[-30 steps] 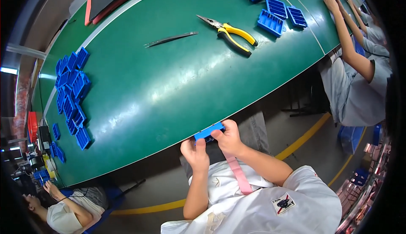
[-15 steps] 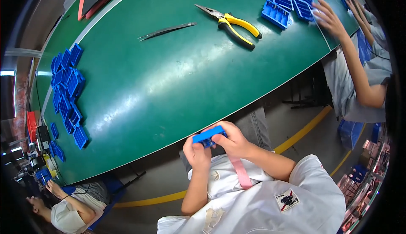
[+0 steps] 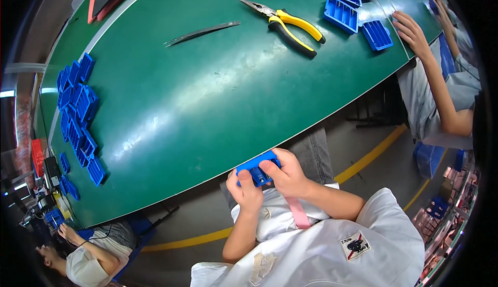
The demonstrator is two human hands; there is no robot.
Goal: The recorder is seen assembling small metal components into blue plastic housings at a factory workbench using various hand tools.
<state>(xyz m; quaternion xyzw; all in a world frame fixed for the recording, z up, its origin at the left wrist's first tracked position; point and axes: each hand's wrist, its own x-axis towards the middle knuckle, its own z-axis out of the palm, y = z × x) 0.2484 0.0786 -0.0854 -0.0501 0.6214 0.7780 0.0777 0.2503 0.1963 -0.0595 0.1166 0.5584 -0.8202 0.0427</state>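
I read this as a workshop, a shared assembly room. My camera looks down on a long, glossy green-topped workbench (image 3: pixel 207 105) with needle-nose pliers (image 3: pixel 274 17) in yellow and black grips and slim dark metal tweezers (image 3: pixel 207 31). Compartmented blue plastic cases lie in a heap (image 3: pixel 85 103) at left and a cluster (image 3: pixel 341 13) at far right; another blue case (image 3: pixel 258 163) is held at the near edge. I see one pale-topped co-worker (image 3: pixel 85 263) at left, a second co-worker (image 3: pixel 421 103) at right, and a yellow line (image 3: pixel 374 152) across the grey floor (image 3: pixel 343 137).
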